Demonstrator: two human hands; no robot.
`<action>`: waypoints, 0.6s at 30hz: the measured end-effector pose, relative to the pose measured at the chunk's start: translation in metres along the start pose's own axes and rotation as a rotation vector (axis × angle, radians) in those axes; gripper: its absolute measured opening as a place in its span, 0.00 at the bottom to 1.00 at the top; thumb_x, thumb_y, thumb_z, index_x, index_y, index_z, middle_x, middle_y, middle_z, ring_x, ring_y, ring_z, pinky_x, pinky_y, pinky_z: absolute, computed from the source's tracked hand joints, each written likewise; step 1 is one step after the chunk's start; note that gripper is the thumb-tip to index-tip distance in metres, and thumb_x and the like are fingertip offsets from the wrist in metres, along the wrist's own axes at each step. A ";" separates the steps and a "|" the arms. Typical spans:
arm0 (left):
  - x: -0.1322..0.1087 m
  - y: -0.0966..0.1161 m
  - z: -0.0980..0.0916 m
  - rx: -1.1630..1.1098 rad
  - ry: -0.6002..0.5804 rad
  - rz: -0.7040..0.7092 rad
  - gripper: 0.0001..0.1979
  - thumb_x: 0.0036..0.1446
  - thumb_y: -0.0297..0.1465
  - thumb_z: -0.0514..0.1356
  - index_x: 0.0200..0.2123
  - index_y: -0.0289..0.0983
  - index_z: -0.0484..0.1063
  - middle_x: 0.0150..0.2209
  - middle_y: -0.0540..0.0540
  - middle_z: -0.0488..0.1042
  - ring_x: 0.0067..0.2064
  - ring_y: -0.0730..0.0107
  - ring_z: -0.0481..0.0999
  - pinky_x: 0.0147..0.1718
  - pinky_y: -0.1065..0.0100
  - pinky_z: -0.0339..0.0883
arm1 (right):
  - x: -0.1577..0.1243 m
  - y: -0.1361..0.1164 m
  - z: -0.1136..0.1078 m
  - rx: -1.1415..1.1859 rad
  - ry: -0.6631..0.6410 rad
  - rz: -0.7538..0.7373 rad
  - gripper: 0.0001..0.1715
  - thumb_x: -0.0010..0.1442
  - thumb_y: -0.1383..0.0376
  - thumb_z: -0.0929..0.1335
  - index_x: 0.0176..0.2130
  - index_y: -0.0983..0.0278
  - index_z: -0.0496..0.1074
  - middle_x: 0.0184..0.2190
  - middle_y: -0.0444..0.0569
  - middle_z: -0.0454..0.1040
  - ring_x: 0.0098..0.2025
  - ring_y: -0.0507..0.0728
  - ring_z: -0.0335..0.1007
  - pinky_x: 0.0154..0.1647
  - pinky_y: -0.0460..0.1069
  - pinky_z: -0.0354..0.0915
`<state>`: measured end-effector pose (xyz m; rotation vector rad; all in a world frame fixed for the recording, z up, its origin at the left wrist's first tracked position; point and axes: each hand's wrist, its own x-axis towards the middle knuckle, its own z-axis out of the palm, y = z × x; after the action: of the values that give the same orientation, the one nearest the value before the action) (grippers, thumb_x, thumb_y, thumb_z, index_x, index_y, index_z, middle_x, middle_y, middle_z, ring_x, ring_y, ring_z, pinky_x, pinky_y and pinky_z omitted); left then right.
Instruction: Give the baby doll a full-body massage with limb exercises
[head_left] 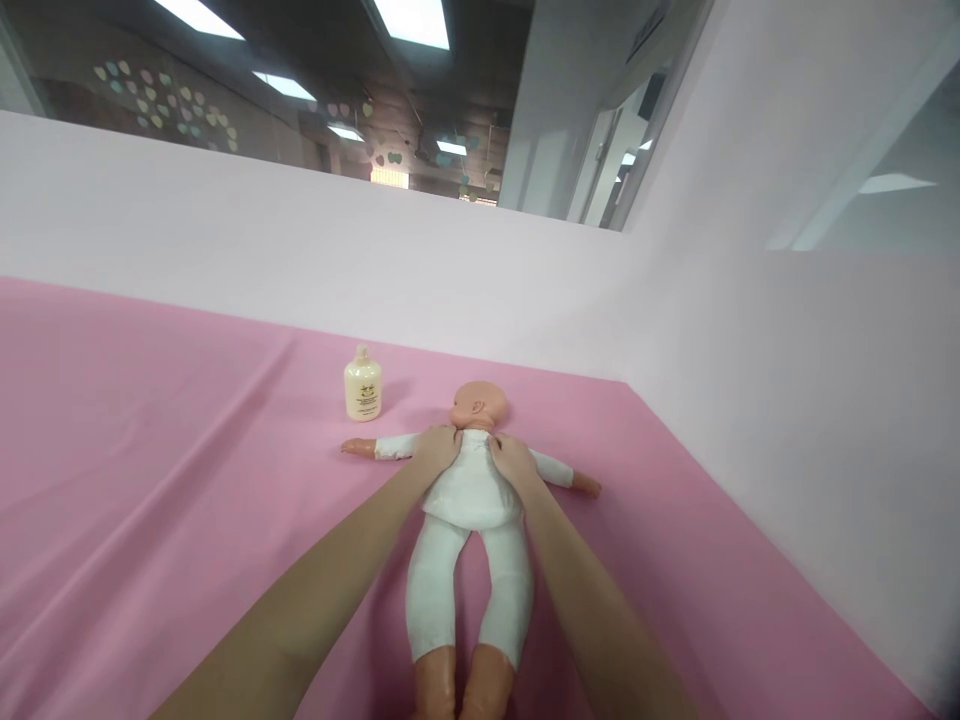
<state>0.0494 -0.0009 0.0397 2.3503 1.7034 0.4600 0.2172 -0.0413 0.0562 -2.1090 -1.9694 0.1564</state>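
A baby doll in a white cloth body lies on its back, its head turned to the left and its arms spread out. My left hand is at the doll's shoulder on the left of the picture, fingers curled over it. On the other shoulder, my right hand grips in the same way, with the thumb toward the doll's chest. Most of my fingertips are hidden behind the doll's shoulders and arms. Both forearms reach in from the bottom, one along each side of the doll's legs.
A cream pump bottle stands left of the doll's head, above its outstretched arm. Pink cloth with some creases covers the surface. White walls rise behind and on the right, with a window above the back wall.
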 end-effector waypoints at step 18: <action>-0.016 -0.044 0.006 0.162 0.129 -0.114 0.18 0.70 0.34 0.45 0.49 0.35 0.71 0.52 0.36 0.75 0.55 0.52 0.72 0.52 0.58 0.63 | -0.015 0.044 0.016 -0.016 0.160 0.054 0.23 0.71 0.69 0.57 0.56 0.66 0.73 0.50 0.57 0.75 0.54 0.60 0.67 0.55 0.50 0.56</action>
<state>0.0084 -0.0019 0.0171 2.3613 1.9917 0.4794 0.2550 -0.0565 0.0286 -2.1148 -1.8289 -0.0183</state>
